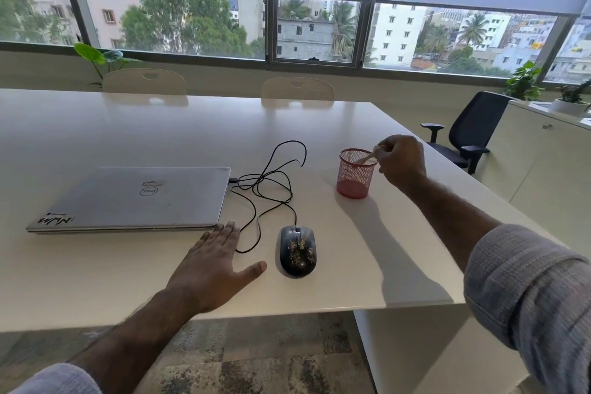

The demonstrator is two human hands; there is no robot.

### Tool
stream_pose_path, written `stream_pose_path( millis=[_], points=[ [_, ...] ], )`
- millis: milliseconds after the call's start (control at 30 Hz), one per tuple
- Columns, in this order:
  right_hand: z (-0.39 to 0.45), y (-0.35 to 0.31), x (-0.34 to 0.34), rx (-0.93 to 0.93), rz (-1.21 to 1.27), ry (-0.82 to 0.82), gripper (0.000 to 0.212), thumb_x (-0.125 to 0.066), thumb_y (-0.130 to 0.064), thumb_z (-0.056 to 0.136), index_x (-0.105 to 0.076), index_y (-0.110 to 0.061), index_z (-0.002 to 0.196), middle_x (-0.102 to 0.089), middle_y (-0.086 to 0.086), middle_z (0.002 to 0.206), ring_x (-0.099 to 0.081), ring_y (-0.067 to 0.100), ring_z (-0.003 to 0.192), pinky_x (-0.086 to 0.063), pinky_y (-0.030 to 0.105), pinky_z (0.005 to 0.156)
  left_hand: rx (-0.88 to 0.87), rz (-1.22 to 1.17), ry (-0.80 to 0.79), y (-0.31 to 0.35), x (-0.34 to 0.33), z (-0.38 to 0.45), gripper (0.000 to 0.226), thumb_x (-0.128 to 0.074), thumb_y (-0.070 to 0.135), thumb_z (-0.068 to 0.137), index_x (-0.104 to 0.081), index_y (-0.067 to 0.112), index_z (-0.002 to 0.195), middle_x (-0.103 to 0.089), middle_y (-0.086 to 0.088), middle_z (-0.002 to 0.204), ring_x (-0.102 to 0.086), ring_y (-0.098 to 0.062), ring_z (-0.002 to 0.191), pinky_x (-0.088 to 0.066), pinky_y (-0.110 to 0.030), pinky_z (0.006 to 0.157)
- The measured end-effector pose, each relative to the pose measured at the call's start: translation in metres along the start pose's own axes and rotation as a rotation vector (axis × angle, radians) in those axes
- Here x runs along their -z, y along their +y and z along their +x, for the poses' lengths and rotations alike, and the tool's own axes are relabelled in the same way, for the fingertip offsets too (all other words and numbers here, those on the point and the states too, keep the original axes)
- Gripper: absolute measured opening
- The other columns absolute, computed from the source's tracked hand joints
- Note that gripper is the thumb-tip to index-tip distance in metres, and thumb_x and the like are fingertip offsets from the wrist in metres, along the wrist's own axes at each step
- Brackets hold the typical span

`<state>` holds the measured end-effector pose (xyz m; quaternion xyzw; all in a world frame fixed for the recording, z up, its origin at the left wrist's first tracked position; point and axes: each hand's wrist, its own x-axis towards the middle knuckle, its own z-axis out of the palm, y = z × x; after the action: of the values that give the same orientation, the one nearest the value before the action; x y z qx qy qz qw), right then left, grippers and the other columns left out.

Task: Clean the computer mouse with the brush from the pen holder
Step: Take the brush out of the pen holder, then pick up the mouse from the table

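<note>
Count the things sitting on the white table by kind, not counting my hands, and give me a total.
Laptop, closed: 1
Computer mouse, wired, with specks on top: 1
Red mesh pen holder: 1
Brush, standing in the pen holder: 1
Total: 4

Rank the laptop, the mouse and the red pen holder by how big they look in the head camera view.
1. Laptop, clearly largest.
2. and 3. Mouse and pen holder look alike; the mouse is nearer the camera, so no ranking.
</note>
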<state>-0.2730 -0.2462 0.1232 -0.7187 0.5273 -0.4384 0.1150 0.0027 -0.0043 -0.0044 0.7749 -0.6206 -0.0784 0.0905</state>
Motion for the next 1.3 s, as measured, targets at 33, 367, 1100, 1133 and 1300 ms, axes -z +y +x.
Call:
stream_pose_path(
  millis=[33,367,1100,1133,1300],
  points=[
    [-0.003,-0.001,0.002,-0.035,0.044,0.026,0.015,-0.066,-0.009,0.087,-0.076,0.002,0.084,-0.076,0.02,0.079,-0.073,0.039,0.071,-0.061,0.051,0.072,0.0,-0.003,0.005,0.0,0.0,0.0,0.105,-0.025,0.085,0.089,0.007,0.018,0.163,0.013,0.002,0.172,0.013,-0.011,0.157,0.005,-0.031,0.127],
    [-0.06,-0.024,0.029,-0.524,0.77,0.175,0.019,-0.058,0.003,0.092,-0.059,-0.006,0.075,-0.064,0.015,0.067,-0.064,0.022,0.047,-0.056,0.028,0.042,0.007,-0.022,0.031,0.002,0.0,-0.003,0.105,-0.026,0.084,0.089,0.004,0.017,0.164,0.009,0.002,0.172,0.009,-0.012,0.158,0.002,-0.032,0.127],
    [-0.176,-0.019,0.002,-0.838,1.003,-0.34,0.021,-0.046,-0.015,0.105,-0.064,-0.005,0.102,-0.079,0.014,0.087,-0.073,0.027,0.084,-0.055,0.038,0.071,-0.215,-0.349,0.173,0.05,0.013,-0.027,0.106,-0.075,0.08,0.061,-0.051,0.021,0.145,-0.057,0.017,0.103,-0.054,0.002,0.088,-0.043,-0.017,0.072],
    [-0.179,-0.022,0.0,-0.808,0.954,-0.35,0.021,-0.047,-0.016,0.105,-0.065,-0.006,0.102,-0.078,0.013,0.092,-0.071,0.026,0.088,-0.053,0.037,0.074,-0.21,-0.361,0.139,0.056,0.013,-0.024,0.105,-0.08,0.076,0.06,-0.05,0.021,0.145,-0.054,0.019,0.103,-0.053,0.004,0.089,-0.041,-0.015,0.071],
    [-0.186,-0.039,-0.01,-0.648,0.793,-0.393,0.022,-0.047,-0.018,0.105,-0.066,-0.009,0.098,-0.069,0.016,0.112,-0.061,0.029,0.101,-0.051,0.041,0.089,-0.078,-0.408,-0.001,0.071,0.014,-0.008,0.103,-0.093,0.056,0.06,-0.047,0.016,0.143,-0.047,0.011,0.114,-0.048,-0.005,0.1,-0.028,-0.007,0.068]
  ],
)
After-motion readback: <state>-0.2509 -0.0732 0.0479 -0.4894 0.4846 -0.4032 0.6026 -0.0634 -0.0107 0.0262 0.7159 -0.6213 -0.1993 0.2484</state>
